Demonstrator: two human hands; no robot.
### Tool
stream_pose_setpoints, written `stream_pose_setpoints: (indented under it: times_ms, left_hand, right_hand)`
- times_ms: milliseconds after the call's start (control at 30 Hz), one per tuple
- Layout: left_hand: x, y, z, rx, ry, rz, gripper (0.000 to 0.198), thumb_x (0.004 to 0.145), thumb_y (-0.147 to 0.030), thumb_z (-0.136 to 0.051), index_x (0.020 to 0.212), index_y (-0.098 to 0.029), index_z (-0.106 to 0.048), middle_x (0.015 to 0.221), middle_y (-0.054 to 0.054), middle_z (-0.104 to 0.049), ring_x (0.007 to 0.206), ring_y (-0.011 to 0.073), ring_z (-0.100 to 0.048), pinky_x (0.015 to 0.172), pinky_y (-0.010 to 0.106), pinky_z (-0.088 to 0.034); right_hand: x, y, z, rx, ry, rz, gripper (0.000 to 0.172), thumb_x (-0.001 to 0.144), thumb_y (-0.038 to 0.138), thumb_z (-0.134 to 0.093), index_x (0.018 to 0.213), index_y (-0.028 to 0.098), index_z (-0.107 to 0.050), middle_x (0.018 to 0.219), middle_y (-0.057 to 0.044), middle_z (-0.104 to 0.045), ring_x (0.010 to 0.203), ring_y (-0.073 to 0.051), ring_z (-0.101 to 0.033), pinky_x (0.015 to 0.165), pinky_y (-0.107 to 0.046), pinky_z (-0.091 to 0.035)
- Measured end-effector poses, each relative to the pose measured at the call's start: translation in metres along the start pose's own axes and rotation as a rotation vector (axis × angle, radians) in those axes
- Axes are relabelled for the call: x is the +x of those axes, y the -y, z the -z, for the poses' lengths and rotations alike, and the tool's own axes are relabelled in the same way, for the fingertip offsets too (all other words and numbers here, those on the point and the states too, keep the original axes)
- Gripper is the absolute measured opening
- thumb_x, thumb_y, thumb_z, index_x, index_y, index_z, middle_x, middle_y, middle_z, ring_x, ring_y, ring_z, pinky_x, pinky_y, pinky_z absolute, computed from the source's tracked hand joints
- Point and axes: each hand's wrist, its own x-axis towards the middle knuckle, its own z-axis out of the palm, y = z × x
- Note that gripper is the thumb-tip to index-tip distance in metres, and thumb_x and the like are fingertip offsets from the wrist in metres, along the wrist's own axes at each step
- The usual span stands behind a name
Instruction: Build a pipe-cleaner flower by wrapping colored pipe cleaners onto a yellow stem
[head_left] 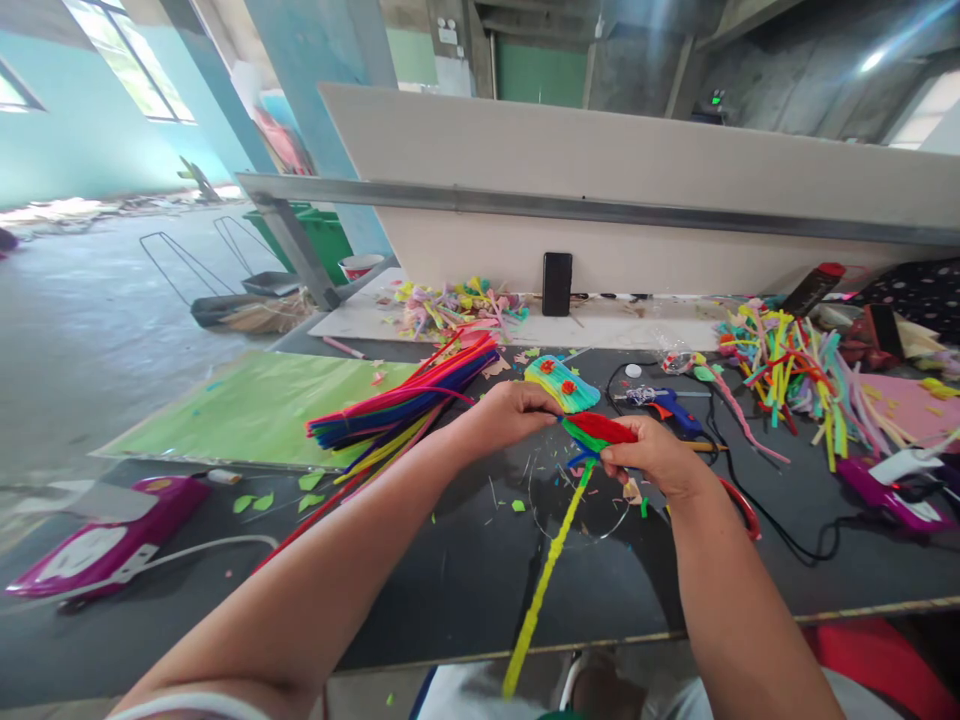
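Note:
My left hand [517, 408] pinches the left tip of a red, green and blue pipe-cleaner piece [600, 430] above the dark table. My right hand [651, 455] is closed on its right end, fingers and thumb gripping the red part. From under the piece a yellow fuzzy stem [553, 560] slants down past the table's front edge. Just behind the hands lies a blue and yellow striped pipe-cleaner shape [566, 383] with two small red flowers. A thin clear ring [534, 515] rests on the table beneath the piece.
Left stands a bundle of pipe cleaners [397, 400] beside a green sheet [217, 410]. Cut pieces [787, 365] pile up at right, near a blue glue gun [679, 410] with its black cable. Purple power strips [112, 540] sit at both sides. A phone [557, 284] leans on the back board.

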Motion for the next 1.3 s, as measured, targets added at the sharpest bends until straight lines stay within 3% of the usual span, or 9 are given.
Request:
stream_pose_setpoints:
  times_ms: [133, 200, 300, 400, 667, 833, 967, 1100, 1300]
  left_hand:
    - [-0.001, -0.002, -0.012, -0.002, -0.348, -0.151, 0.024, 0.075, -0.024, -0.066, 0.098, -0.018, -0.068, 0.107, 0.010, -0.061, 0.091, 0.0166, -0.059, 0.069, 0.024, -0.050]
    - [-0.003, -0.005, -0.014, 0.014, -0.453, -0.151, 0.015, 0.077, -0.028, -0.064, 0.086, -0.016, -0.067, 0.099, 0.009, -0.060, 0.083, 0.0145, -0.058, 0.065, 0.023, -0.048]
    - [-0.006, -0.009, -0.015, 0.099, -0.357, -0.006, 0.034, 0.085, -0.036, -0.054, 0.059, -0.015, -0.062, 0.069, 0.004, -0.059, 0.068, 0.0122, -0.056, 0.063, 0.021, -0.045]
    - [-0.005, -0.008, -0.018, 0.063, -0.171, 0.259, 0.044, 0.087, -0.046, -0.047, 0.060, -0.015, -0.065, 0.053, 0.001, -0.056, 0.053, 0.0108, -0.052, 0.053, 0.021, -0.041]
    - [0.001, -0.001, -0.025, -0.396, -0.143, 0.555, 0.041, 0.080, -0.054, -0.053, 0.065, -0.015, -0.056, 0.060, 0.002, -0.061, 0.046, 0.0103, -0.056, 0.045, 0.021, -0.044]
    - [-0.001, -0.007, -0.022, -0.545, -0.106, 0.617, 0.040, 0.078, -0.054, -0.059, 0.077, -0.015, -0.057, 0.056, 0.001, -0.061, 0.042, 0.0097, -0.053, 0.042, 0.020, -0.041]
    - [-0.003, -0.002, -0.025, -0.775, -0.019, 0.615, 0.040, 0.078, -0.050, -0.063, 0.091, -0.012, -0.066, 0.063, 0.003, -0.064, 0.050, 0.0082, -0.056, 0.047, 0.017, -0.042]
    - [-0.005, 0.002, -0.029, -0.991, -0.044, 0.612, 0.027, 0.077, -0.038, -0.069, 0.081, -0.011, -0.066, 0.069, 0.005, -0.066, 0.060, 0.0105, -0.061, 0.057, 0.021, -0.049]
    - [-0.004, -0.003, -0.032, -0.980, -0.126, 0.612, 0.022, 0.076, -0.029, -0.070, 0.073, -0.009, -0.064, 0.068, 0.007, -0.067, 0.059, 0.0124, -0.063, 0.057, 0.023, -0.051]
  right_hand:
    - [0.003, 0.001, 0.002, 0.031, -0.088, 0.057, 0.016, 0.068, 0.022, -0.070, 0.079, 0.015, -0.062, 0.058, 0.002, -0.061, 0.049, -0.010, -0.052, 0.046, -0.021, -0.039]
    - [0.004, 0.002, 0.002, 0.039, -0.121, 0.074, 0.015, 0.068, 0.023, -0.070, 0.077, 0.015, -0.062, 0.057, 0.002, -0.061, 0.049, -0.010, -0.052, 0.046, -0.021, -0.038]
    - [0.004, 0.003, 0.001, 0.034, -0.183, 0.083, 0.015, 0.067, 0.024, -0.070, 0.074, 0.015, -0.061, 0.057, 0.002, -0.061, 0.048, -0.010, -0.052, 0.046, -0.022, -0.037]
    - [0.005, 0.002, 0.001, -0.004, -0.217, 0.090, 0.016, 0.068, 0.026, -0.070, 0.076, 0.015, -0.062, 0.058, 0.001, -0.062, 0.048, -0.010, -0.052, 0.047, -0.022, -0.038]
    - [0.007, -0.002, 0.003, -0.014, -0.231, 0.074, 0.022, 0.066, 0.029, -0.072, 0.082, 0.016, -0.063, 0.060, 0.001, -0.063, 0.050, -0.012, -0.054, 0.049, -0.024, -0.041]
    - [0.006, -0.002, 0.002, -0.006, -0.218, 0.093, 0.021, 0.066, 0.029, -0.072, 0.079, 0.016, -0.062, 0.060, 0.001, -0.063, 0.051, -0.012, -0.054, 0.049, -0.024, -0.041]
    - [0.006, 0.001, -0.001, -0.013, -0.184, 0.107, 0.020, 0.067, 0.028, -0.071, 0.080, 0.016, -0.062, 0.060, 0.001, -0.062, 0.051, -0.012, -0.054, 0.049, -0.024, -0.041]
    - [0.006, 0.000, -0.004, -0.021, -0.114, 0.085, 0.018, 0.068, 0.028, -0.071, 0.078, 0.016, -0.062, 0.060, 0.001, -0.062, 0.050, -0.012, -0.053, 0.049, -0.024, -0.041]
    - [0.006, -0.002, -0.008, -0.058, -0.037, 0.055, 0.015, 0.071, 0.028, -0.068, 0.076, 0.016, -0.061, 0.061, 0.001, -0.062, 0.050, -0.011, -0.052, 0.048, -0.023, -0.040]
